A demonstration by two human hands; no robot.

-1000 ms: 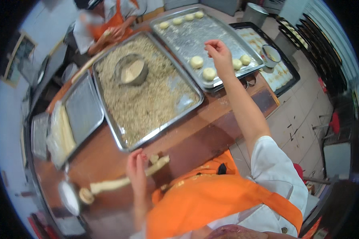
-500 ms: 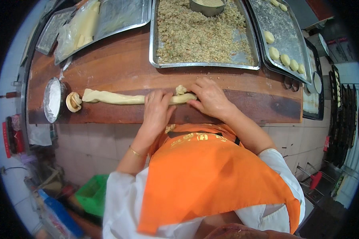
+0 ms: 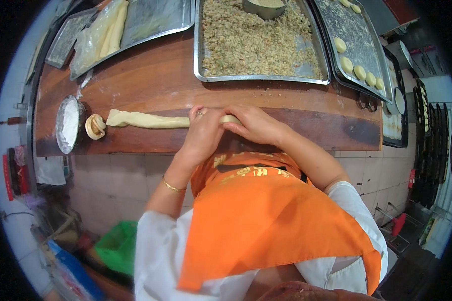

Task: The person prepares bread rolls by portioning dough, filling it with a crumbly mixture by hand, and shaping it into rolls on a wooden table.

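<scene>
A long pale dough rope (image 3: 148, 121) lies along the near part of the wooden table, its thicker, uneven end toward the left. My left hand (image 3: 204, 131) is closed over the rope close to its right end. My right hand (image 3: 253, 123) presses against the left one, fingers bent over that same end. Only a short piece of dough shows between the two hands; the rest there is hidden under fingers and palms. Past the rope's left end sits a small coiled piece of dough (image 3: 95, 126) with brown streaks, beside a metal bowl of white flour (image 3: 69, 124).
A large metal tray (image 3: 261, 79) of crumbly filling with a metal bowl (image 3: 264, 9) stands ahead. To its right, a floured tray (image 3: 359, 45) carries several dough rounds. Far left, a tray (image 3: 155, 33) holds plastic-covered dough strips (image 3: 116, 31). Two ring cutters (image 3: 367, 104) lie at right.
My hands have come together over the rope's right end, the right one moving left. The small dough lump that lay behind the rope is now out of sight.
</scene>
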